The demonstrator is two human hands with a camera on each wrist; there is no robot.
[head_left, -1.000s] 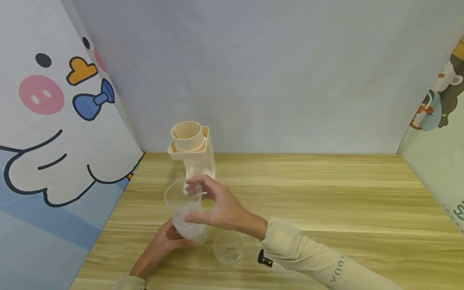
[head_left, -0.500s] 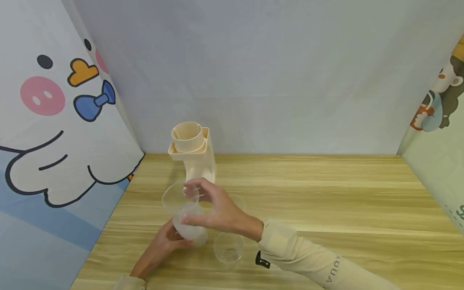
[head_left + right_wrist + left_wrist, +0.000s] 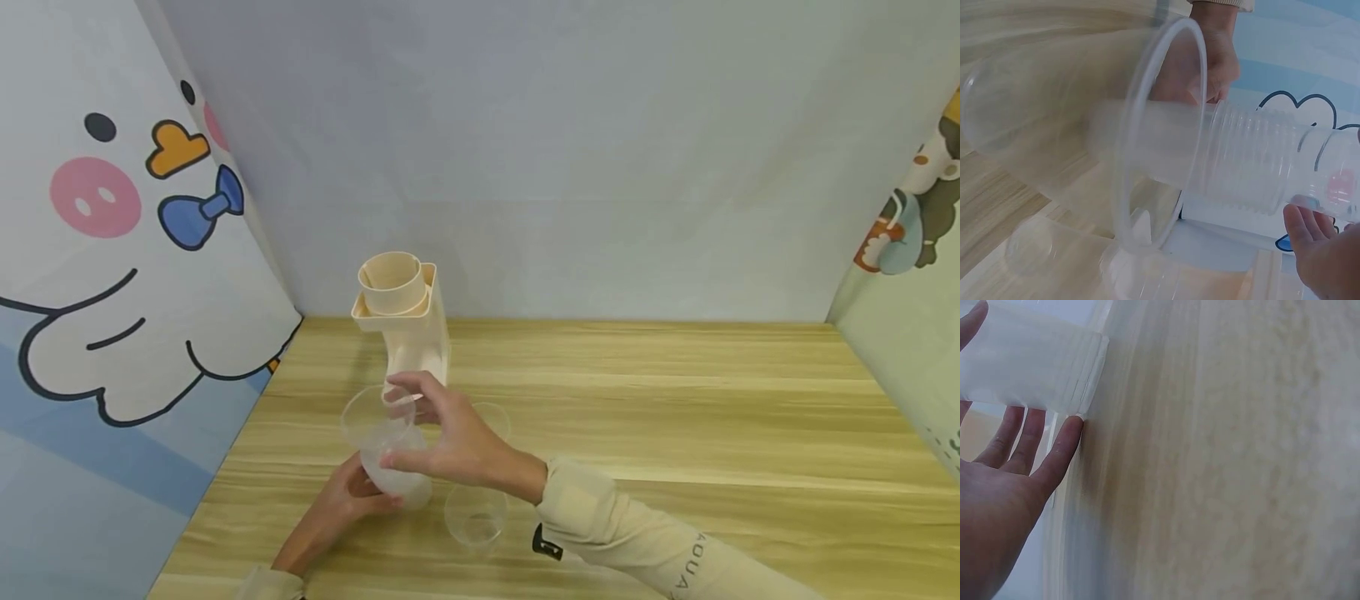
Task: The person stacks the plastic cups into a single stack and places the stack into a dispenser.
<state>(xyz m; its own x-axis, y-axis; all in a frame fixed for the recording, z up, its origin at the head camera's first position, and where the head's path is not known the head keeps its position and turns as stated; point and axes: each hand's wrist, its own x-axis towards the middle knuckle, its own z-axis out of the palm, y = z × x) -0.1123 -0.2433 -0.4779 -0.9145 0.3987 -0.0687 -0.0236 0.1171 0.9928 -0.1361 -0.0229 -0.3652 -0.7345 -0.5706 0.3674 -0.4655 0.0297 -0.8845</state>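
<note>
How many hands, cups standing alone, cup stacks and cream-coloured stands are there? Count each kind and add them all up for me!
Hands: 2 (left hand, right hand)
Cups standing alone: 2 (near cup, far cup)
Cup stack: 1 (can't tell how many cups)
Cream-coloured stand: 1
Total: 6, counting the stack as one

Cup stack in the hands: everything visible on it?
The cup stack looks like thin translucent plastic: cloudy lower body, clearer upper section, close-set ridges between, likely nested rims. Its round mouth opens upward. The left hand grips its lower body; the right hand holds it near the top. It is nearer the person than the cream stand; whether its base touches the table is unclear.
</note>
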